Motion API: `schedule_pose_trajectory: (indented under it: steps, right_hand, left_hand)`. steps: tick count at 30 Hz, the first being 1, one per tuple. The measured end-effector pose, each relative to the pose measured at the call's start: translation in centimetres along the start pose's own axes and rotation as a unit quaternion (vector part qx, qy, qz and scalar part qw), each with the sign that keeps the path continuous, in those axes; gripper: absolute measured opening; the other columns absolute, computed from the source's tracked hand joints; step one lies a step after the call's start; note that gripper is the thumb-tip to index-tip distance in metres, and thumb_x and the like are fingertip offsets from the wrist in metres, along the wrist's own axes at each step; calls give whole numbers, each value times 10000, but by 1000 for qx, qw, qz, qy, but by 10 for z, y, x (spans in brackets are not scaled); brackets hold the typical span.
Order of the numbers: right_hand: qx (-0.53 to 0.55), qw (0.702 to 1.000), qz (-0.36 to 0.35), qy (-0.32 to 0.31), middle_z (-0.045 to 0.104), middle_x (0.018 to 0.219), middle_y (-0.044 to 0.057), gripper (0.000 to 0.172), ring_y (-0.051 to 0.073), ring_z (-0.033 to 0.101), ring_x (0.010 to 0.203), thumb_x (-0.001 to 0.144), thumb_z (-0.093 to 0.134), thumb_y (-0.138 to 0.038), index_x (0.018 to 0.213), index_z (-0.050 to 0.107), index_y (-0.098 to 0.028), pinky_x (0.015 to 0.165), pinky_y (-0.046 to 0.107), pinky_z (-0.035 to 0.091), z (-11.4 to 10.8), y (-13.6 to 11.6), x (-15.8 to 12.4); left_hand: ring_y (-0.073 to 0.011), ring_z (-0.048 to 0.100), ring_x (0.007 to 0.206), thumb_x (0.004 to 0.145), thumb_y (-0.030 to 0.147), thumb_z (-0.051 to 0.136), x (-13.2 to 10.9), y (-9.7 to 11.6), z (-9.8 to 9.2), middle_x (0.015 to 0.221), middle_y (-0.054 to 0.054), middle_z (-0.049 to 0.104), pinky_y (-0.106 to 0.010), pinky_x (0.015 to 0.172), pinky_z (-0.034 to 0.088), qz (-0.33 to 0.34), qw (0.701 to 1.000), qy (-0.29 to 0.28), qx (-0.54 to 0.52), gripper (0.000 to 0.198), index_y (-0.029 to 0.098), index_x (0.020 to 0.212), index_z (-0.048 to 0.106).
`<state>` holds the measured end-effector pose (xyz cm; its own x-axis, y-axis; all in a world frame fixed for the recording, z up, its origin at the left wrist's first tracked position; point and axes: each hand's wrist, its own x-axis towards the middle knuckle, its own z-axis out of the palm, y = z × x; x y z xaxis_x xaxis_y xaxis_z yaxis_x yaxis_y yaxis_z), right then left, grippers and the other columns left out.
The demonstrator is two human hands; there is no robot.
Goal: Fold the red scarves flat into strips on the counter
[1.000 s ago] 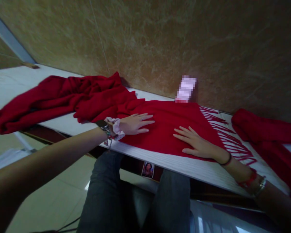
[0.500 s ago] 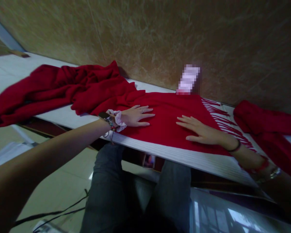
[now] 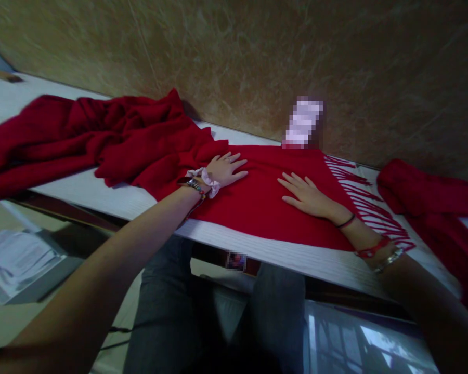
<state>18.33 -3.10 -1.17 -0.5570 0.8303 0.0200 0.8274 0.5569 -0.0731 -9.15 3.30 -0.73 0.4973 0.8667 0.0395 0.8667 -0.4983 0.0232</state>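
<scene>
A red scarf (image 3: pixel 265 208) with a fringe (image 3: pixel 364 197) along its right end lies across a narrow white table. Its right stretch is spread fairly flat, while the left part is bunched in loose folds (image 3: pixel 132 130). My left hand (image 3: pixel 226 169) rests flat on the scarf beside those folds, fingers spread. Palm down on the smooth part, nearer the fringe, is my right hand (image 3: pixel 306 195), its fingers stretched out. Neither hand grips the cloth.
More red cloth (image 3: pixel 425 192) lies at the table's right end. A blurred-out phone-like object (image 3: pixel 303 122) leans against the marbled wall (image 3: pixel 234 62). Below the white table (image 3: pixel 296 254) at left stands a grey bin (image 3: pixel 42 280) with papers.
Both hands have slid a little over the scarf, away from my body. The view has shifted slightly, showing more of the bin at left.
</scene>
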Motion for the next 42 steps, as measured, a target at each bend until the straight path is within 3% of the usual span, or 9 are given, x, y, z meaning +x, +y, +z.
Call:
schedule_pose_trajectory:
  steps: [4,7,14,20,24,28,32,37,42]
  right_hand:
    - [28,996,16,78,269,1462,99,596,253,182,1353,892,205,-526,1386,299,-205,1077,503,191,-8,3,1]
    - [19,983,73,165,202,1486,87,610,251,89,1370,892,188,-521,1408,241,-198,1082,513,167,-10,12,4]
    - [-10,984,175,-11,223,1478,90,633,349,188,1334,863,202,-580,1397,278,-247,1016,624,194,-1,36,-2]
    - [-25,973,229,-14,235,1473,107,728,372,203,1322,820,207,-654,1407,251,-226,1009,610,234,1,55,-27]
    - [-8,982,189,-24,282,1448,152,784,310,245,1324,817,257,-641,1415,214,-136,1060,491,244,-13,63,-17]
    - [-45,982,181,38,205,1479,138,739,327,143,1351,836,253,-609,1406,242,-139,1054,538,200,-29,57,20]
    - [-34,971,236,14,177,1493,92,680,364,139,1342,850,221,-595,1416,216,-218,1004,632,195,-22,50,48]
    - [-5,957,289,-21,178,1494,80,662,380,146,1335,849,201,-604,1413,228,-259,1015,627,170,-6,56,49]
    - [9,943,332,-33,156,1496,103,708,380,138,1337,828,212,-638,1422,198,-254,1023,607,173,-10,57,41]
  left_hand:
    - [-273,232,1325,930,454,276,-1,4,-4,1445,-83,273,-449,1042,240,-4,1000,17,1,498,221,1363,351]
    - [-261,197,1337,912,397,360,-2,7,-7,1453,-85,254,-440,1064,198,47,997,55,12,483,209,1356,362]
    - [-290,202,1330,909,493,304,-2,3,-3,1451,-45,266,-479,1052,206,47,999,-11,4,527,255,1379,313]
    - [-300,184,1334,907,484,312,-1,4,-4,1460,-41,244,-476,1058,188,80,996,-15,22,530,260,1387,296]
    - [-243,265,1309,903,490,319,9,3,-15,1430,-43,312,-400,1058,224,105,994,-36,16,518,261,1368,336]
    - [-237,307,1288,939,451,219,20,-1,-17,1407,-45,351,-421,1033,260,13,1000,24,11,473,270,1348,373]
    - [-307,199,1330,920,500,247,25,-9,-4,1453,-25,265,-510,1036,206,-54,998,-7,14,494,315,1372,318]
    - [-314,137,1346,899,547,259,28,-19,0,1474,0,206,-513,1053,158,-48,998,-31,0,531,339,1388,266]
    - [-310,188,1331,910,525,255,30,-25,-4,1470,-28,219,-470,1047,196,-66,997,-30,5,529,306,1392,272]
